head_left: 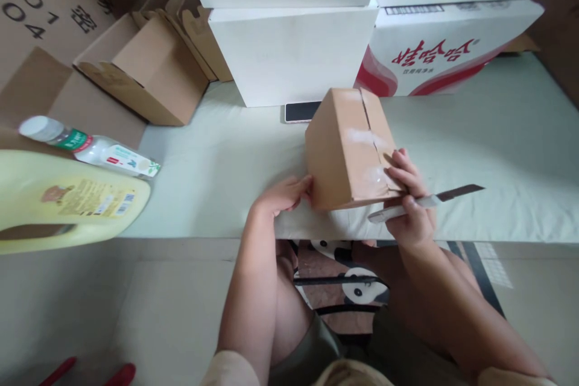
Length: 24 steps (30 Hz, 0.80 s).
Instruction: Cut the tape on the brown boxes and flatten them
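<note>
A brown cardboard box [328, 157] sits tilted on the cloth-covered table in front of me. Strips of clear tape cross the seam on its top face. My left hand [289, 194] touches the lower left side of the box, its fingers curled together. In my right hand [412, 211] is a utility knife [427, 201], its dark blade pointing away to the right. The upper fingers of that hand rest against the right edge of the box. A phone [302, 112] lies flat just behind the box and is partly hidden by it.
White cartons [294, 51] are stacked at the back, one with red lettering [432, 54]. Open cardboard boxes [149, 66] stand at the back left. A clear bottle [97, 148] and a yellow jug [113, 199] are at the left. The table's front edge [181, 237] is near my knees.
</note>
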{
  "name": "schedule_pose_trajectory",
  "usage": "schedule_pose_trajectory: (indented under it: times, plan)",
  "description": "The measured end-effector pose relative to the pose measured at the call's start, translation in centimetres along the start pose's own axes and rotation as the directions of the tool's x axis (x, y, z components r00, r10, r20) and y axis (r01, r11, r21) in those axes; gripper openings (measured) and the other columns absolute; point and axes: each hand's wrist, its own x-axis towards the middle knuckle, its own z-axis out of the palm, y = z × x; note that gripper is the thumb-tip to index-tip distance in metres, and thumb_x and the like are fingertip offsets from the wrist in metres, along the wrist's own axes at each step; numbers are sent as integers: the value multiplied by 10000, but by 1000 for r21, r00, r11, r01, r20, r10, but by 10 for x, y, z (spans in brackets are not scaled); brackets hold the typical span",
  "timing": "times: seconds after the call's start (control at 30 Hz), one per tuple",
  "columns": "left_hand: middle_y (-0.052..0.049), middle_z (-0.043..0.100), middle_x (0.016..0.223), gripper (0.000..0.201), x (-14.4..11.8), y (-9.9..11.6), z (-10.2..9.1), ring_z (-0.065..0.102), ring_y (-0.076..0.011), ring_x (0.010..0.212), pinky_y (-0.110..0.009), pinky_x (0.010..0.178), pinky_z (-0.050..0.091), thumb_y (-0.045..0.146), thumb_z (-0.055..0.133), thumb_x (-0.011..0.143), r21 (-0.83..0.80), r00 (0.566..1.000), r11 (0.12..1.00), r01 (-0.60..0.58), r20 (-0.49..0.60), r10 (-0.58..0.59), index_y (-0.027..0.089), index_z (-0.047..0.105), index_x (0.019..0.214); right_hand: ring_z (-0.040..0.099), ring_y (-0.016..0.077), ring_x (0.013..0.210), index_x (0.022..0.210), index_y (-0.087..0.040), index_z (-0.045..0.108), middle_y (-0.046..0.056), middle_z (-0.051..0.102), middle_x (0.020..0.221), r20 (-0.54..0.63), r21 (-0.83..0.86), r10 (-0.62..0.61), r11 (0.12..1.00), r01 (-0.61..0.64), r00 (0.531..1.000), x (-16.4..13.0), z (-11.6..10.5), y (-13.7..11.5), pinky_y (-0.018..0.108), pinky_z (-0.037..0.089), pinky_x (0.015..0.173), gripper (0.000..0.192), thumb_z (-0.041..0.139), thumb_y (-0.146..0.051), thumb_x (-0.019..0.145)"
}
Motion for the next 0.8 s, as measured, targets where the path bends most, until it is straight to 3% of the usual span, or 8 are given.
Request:
schedule_pose_trajectory:
  times: [0.1,0.2,0.3,0.43,0.57,0.67,0.73,0.8]
  plan:
    - [-79,775,769,477,7,-7,1,454,-128,474,-291,462,296,639,582,898,122,999,992,33,35,-37,195,753,869,425,341,1570,1267,-366,748,-3,621,1531,13,-12,78,997,-78,997,1,-2,4,664,284,1319,369,530,-377,970]
    - [-106,787,892,393,20,-15,-1,670,-219,699,-321,580,476,549,616,893,129,971,991,-37,-229,66,198,741,1021,533,329,1480,1255,-354,756,28,633,1498,93,-2,120,993,-121,988,0,-3,8,611,409,1261,347,561,-367,968]
    - [-141,752,1244,536,26,-16,-7,727,-289,1072,-424,888,582,624,641,883,89,744,942,-325,-591,312,228,668,1242,583,290,1427,1261,-363,760,31,675,1422,226,46,57,997,-69,973,4,-1,3,542,449,1245,335,546,-354,1003]
    - [-121,628,1468,729,16,-9,-16,587,-319,1386,-464,1155,480,782,624,849,125,428,731,-671,-739,520,281,569,1374,640,270,1361,1289,-343,749,55,702,1388,499,134,-4,988,-73,867,15,-1,-14,510,460,1243,332,539,-388,1036]
    - [-69,707,1188,627,6,-4,-17,697,-249,1021,-383,891,576,724,734,783,41,482,742,-669,-736,476,282,638,1218,630,289,1387,1233,-323,778,60,707,1421,522,164,68,970,-179,850,15,-1,-20,524,464,1233,327,584,-465,1011]
    - [-29,693,1000,499,4,-2,-14,630,-172,777,-301,686,523,628,760,779,-68,526,746,-663,-751,399,275,650,1114,788,234,977,1016,-290,788,46,808,1060,222,302,273,894,-332,936,13,-3,-13,422,657,874,256,629,-483,960]
    - [-21,680,955,448,4,0,-13,598,-158,739,-283,651,494,576,766,771,-102,528,738,-667,-764,372,270,643,1074,594,136,452,902,-282,708,-48,643,595,66,446,433,793,-415,899,15,-7,-7,287,547,492,226,633,-491,940]
    - [-24,677,954,430,3,2,-12,589,-159,738,-282,646,486,556,763,763,-113,534,746,-656,-769,353,267,636,1055,292,99,288,874,-283,622,-117,389,430,66,525,551,690,-499,832,19,-11,-1,237,336,342,311,608,-592,906]
